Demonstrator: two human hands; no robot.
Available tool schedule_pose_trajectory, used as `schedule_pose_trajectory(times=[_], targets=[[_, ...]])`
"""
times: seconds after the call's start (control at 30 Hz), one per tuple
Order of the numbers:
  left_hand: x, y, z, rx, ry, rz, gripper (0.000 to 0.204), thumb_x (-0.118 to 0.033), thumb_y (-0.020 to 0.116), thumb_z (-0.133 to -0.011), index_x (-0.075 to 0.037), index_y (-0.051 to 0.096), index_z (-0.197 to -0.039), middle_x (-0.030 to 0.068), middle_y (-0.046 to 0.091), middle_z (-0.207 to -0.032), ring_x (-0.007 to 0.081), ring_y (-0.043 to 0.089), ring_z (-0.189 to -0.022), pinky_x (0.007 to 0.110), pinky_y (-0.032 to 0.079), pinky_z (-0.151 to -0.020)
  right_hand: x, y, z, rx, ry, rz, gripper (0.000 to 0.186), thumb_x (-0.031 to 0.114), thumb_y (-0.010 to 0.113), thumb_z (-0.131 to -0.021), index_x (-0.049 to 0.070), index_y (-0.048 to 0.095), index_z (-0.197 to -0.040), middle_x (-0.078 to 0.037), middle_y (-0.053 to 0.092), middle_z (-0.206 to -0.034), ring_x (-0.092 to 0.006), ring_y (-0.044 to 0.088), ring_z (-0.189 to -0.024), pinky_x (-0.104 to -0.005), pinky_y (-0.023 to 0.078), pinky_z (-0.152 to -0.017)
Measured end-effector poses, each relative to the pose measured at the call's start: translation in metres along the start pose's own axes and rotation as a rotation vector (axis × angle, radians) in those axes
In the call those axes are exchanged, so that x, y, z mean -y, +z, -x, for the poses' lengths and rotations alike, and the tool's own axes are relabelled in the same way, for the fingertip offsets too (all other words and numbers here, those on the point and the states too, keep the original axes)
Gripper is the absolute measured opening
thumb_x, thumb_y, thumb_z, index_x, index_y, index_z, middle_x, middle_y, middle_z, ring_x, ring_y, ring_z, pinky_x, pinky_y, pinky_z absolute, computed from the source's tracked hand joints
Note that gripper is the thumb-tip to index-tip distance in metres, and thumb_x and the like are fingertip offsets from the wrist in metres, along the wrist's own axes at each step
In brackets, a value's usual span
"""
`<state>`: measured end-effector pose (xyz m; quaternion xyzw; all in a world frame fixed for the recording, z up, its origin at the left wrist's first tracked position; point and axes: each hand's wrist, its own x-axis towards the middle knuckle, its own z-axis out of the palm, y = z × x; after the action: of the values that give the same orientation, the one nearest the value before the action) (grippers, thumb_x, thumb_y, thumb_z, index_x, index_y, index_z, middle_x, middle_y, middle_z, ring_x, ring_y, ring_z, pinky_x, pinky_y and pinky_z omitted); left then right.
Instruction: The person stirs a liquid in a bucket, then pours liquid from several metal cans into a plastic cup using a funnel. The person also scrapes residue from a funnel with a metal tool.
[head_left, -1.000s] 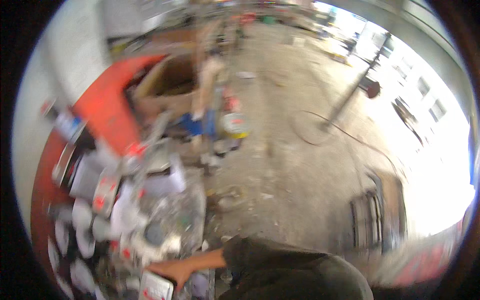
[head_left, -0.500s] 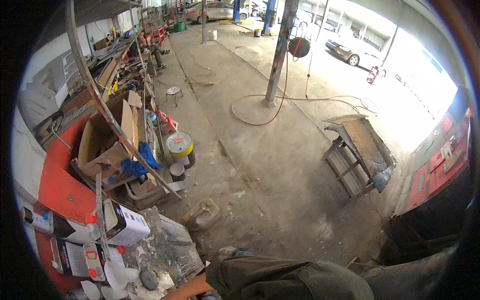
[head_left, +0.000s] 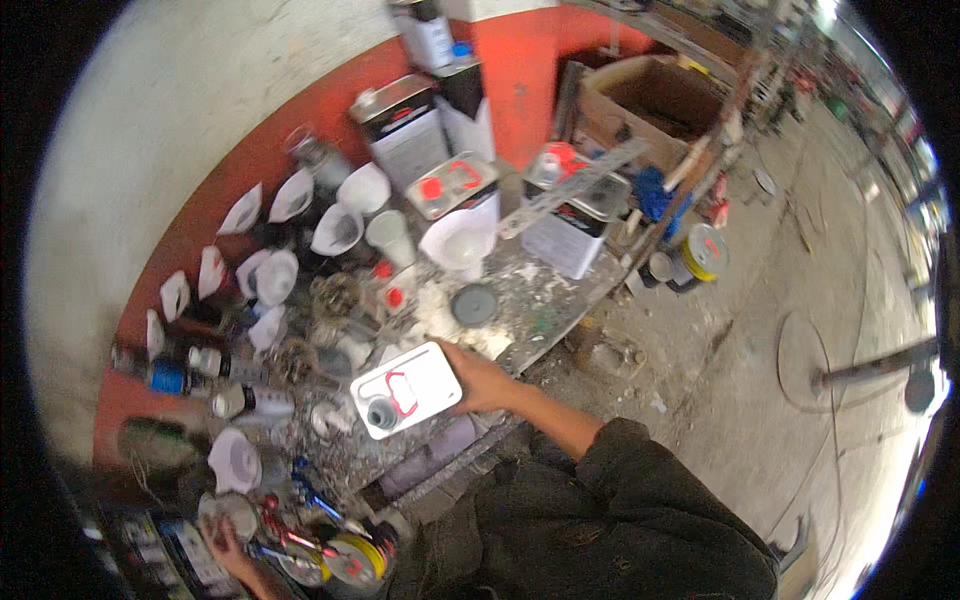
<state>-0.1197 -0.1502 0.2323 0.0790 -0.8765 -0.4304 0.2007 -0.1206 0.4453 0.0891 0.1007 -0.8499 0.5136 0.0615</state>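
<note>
In my right hand (head_left: 474, 380) is a white rectangular metal can (head_left: 432, 372) with a red handle and a grey cap, held over the front of a cluttered, stained bench (head_left: 545, 305). My fingers wrap its far side and are partly hidden. At the lower left, my left hand (head_left: 228, 548) is up against a pale translucent cup (head_left: 235, 512). Blur hides whether its fingers grip the cup. Spray guns (head_left: 300, 530) with red and blue parts lie just right of that hand. A dark round lid (head_left: 474, 305) rests on the bench beyond the white can.
White paper funnels (head_left: 340, 230) and bottles crowd the back and left of the bench. More metal cans (head_left: 570, 235) stand behind, one under a long metal strip (head_left: 585, 185). A cardboard box (head_left: 640, 95), a yellow-banded bucket (head_left: 703, 252) and a post (head_left: 870, 370) are to the right.
My view has swung left and down from the workshop floor to the bench. Both hands now show, the right one holding the white can; earlier only a bare forearm showed at the lower edge.
</note>
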Motion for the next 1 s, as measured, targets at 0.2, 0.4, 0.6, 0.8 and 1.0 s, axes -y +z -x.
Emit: schedule_pose_trajectory(times=[0.2, 0.4, 0.6, 0.8, 1.0], targets=[[-0.036, 0.119, 0.168, 0.11, -0.142, 0.472, 0.068, -0.01, 0.067, -0.085, -0.002, 0.04, -0.147, 0.016, 0.053, -0.137, 0.0276, 0.058, -0.116, 0.044, 0.049, -0.099, 0.011, -0.025, -0.006, 0.24, 0.061, -0.048, 0.126, 0.021, 0.088, -0.058, 0.009, 0.01, -0.155, -0.024, 0.042, -0.146, -0.04, 0.042, -0.135, -0.044, 0.04, -0.109], [-0.091, 0.226, 0.234, 0.441, -0.329, 0.866, 0.083, -0.005, 0.079, -0.074, 0.003, 0.035, -0.144, 0.0163, 0.05, -0.137, 0.0315, 0.051, -0.128, 0.046, 0.039, -0.11, 0.003, -0.018, 0.0, 0.179, 0.074, 0.1, 0.123, 0.02, 0.087, -0.063, 0.006, 0.007, -0.155, -0.025, 0.037, -0.147, -0.0409, 0.041, -0.135, -0.0436, 0.037, -0.111], [-0.103, 0.245, 0.227, 0.456, -0.326, 0.961, 0.082, -0.004, 0.08, -0.074, 0.003, 0.036, -0.143, 0.0169, 0.051, -0.136, 0.0307, 0.05, -0.129, 0.045, 0.038, -0.111, -0.018, -0.049, 0.015, 0.158, 0.149, 0.23, 0.095, 0.017, 0.082, -0.075, 0.006, 0.027, -0.152, -0.021, 0.047, -0.142, -0.031, 0.052, -0.126, -0.0394, 0.049, -0.099], [-0.102, 0.239, 0.223, 0.368, -0.352, 0.932, 0.084, -0.006, 0.08, -0.073, 0.001, 0.036, -0.143, 0.0172, 0.051, -0.136, 0.0319, 0.049, -0.13, 0.046, 0.037, -0.111, -0.035, -0.116, 0.01, -0.046, 0.23, 0.14, 0.048, 0.016, 0.073, -0.084, 0.004, 0.059, -0.128, -0.014, 0.07, -0.104, -0.0222, 0.071, -0.089, -0.0345, 0.057, -0.079], [-0.086, 0.234, 0.23, 0.282, -0.353, 0.894, 0.086, -0.012, 0.083, -0.072, 0.002, 0.036, -0.144, 0.0175, 0.049, -0.138, 0.0324, 0.047, -0.132, 0.045, 0.034, -0.113, 0.038, -0.197, -0.015, -0.138, 0.196, 0.16, 0.023, 0.016, 0.072, -0.088, 0.001, 0.071, -0.105, -0.009, 0.073, -0.089, -0.0122, 0.065, -0.074, -0.0268, 0.052, -0.07]])
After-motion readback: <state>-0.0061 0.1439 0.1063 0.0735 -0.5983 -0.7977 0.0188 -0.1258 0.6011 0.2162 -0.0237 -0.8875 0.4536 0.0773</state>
